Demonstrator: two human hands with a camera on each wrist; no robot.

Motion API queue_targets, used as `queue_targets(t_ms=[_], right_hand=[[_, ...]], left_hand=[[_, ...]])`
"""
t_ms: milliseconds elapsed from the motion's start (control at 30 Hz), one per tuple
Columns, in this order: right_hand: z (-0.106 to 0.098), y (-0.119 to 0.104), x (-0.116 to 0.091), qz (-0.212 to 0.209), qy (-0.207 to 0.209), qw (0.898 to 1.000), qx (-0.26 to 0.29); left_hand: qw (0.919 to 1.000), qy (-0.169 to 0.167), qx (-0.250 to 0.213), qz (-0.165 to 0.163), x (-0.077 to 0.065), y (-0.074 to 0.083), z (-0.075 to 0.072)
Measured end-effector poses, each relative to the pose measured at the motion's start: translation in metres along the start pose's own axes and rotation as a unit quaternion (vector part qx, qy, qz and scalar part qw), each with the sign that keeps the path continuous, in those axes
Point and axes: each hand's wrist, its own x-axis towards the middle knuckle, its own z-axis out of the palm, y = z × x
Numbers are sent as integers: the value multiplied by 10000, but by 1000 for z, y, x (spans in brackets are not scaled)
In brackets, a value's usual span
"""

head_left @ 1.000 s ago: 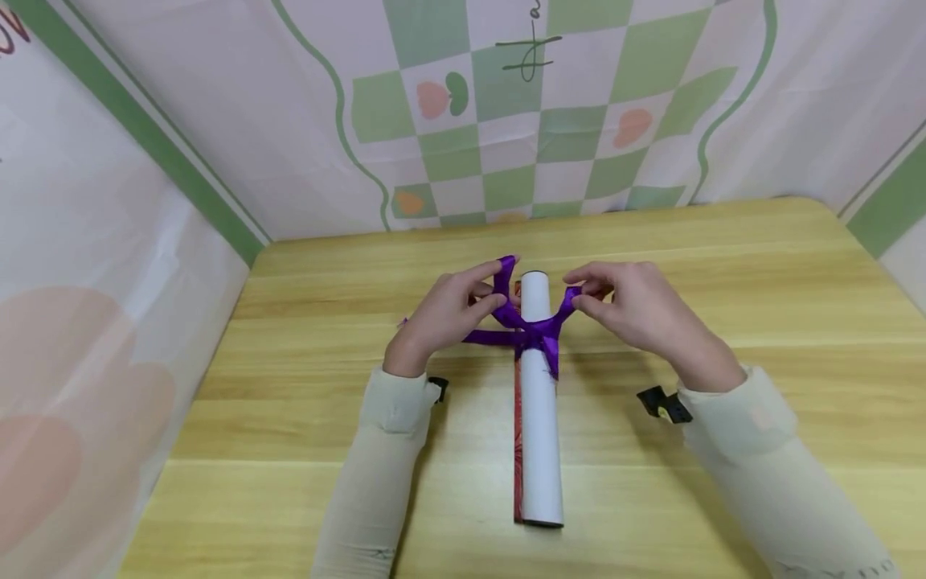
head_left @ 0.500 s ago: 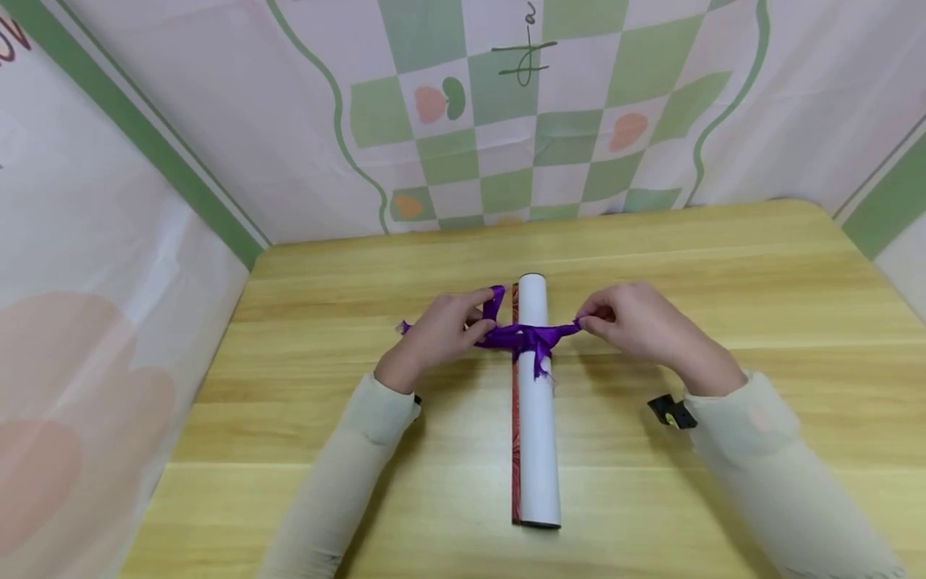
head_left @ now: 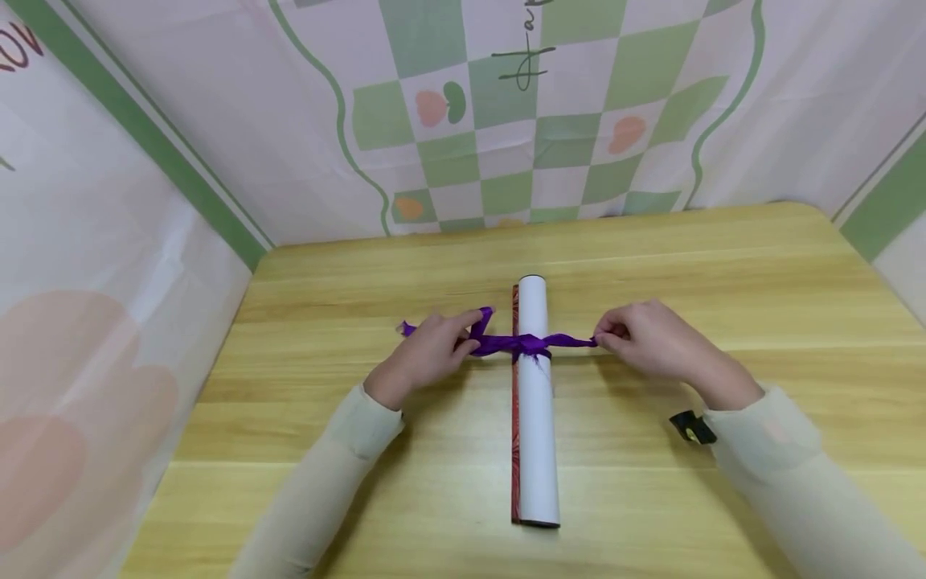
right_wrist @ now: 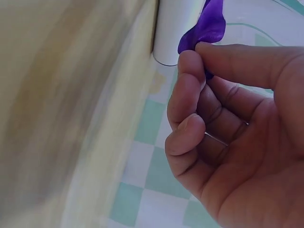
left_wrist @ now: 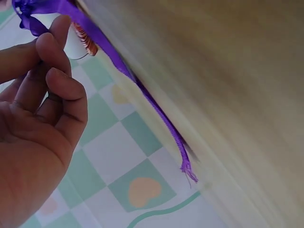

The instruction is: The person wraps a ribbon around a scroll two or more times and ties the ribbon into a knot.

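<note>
A white rolled scroll [head_left: 537, 450] with a red patterned edge strip lies lengthwise on the table. Around its upper part runs a purple ribbon [head_left: 532, 345], knotted on top. To the scroll's left, my left hand [head_left: 427, 354] pinches a loop of the ribbon between thumb and fingers. On the other side my right hand [head_left: 647, 342] pinches a ribbon end, seen between thumb and forefinger in the right wrist view, and the stretch to the knot is nearly straight. A loose frayed ribbon tail [left_wrist: 164, 118] lies on the table past the left hand.
The wooden table [head_left: 347, 281] has a rounded far right corner. Behind it hangs a cloth backdrop [head_left: 506, 145] with green and white checks, and another printed cloth stands along the left. A black wrist camera [head_left: 692, 428] hangs at the right sleeve.
Both hands have moved apart and nearer to me, each keeping its piece of ribbon. The ribbon has drawn into a tighter, flatter knot on the scroll.
</note>
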Motion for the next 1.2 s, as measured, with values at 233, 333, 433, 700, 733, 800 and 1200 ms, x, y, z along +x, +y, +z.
queue_targets(t_ms=[233,333,433,700,733,800,1200], right_hand=[[1,7,-7,45,-26,10000,31],[0,7,-8,61,-54,9999,69],[0,6,-7,42,-85,9999,119],[2,4,-5,-87,71,9998,145],[2,3,-5,-89,92,9998,143],[2,3,-5,-85,115,9998,148],[4,4,-3,-88,244,9994,216]], left_hand=[[9996,-53,286,53,-4,-3,3],[9993,-76,351,104,-4,-3,4],[9990,-78,419,142,-3,-4,5],[9998,-107,115,123,-6,-3,2],[9998,-125,17,130,-7,-4,1],[9996,-126,-138,191,-9,-5,0],[9978,201,-603,164,-25,-15,-9]])
